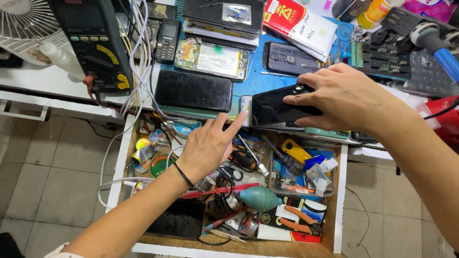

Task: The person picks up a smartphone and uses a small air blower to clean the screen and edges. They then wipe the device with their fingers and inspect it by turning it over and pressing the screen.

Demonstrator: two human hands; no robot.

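Observation:
My right hand point(342, 98) grips a black phone screen panel point(275, 109) by its right end, tilting it up off a phone body lying at the front edge of the blue work mat point(258, 82). My left hand point(210, 143) hovers over the open drawer, with its index fingertip touching the left end of that same phone. A black band sits on my left wrist.
A black phone point(193, 91) lies left of the lifted panel, and an opened phone point(213, 58) lies behind it. A multimeter point(93, 43) stands at the left. The open drawer point(339, 200) holds a teal air blower point(260, 198), screwdrivers, pliers, tape rolls and another black phone point(177, 219).

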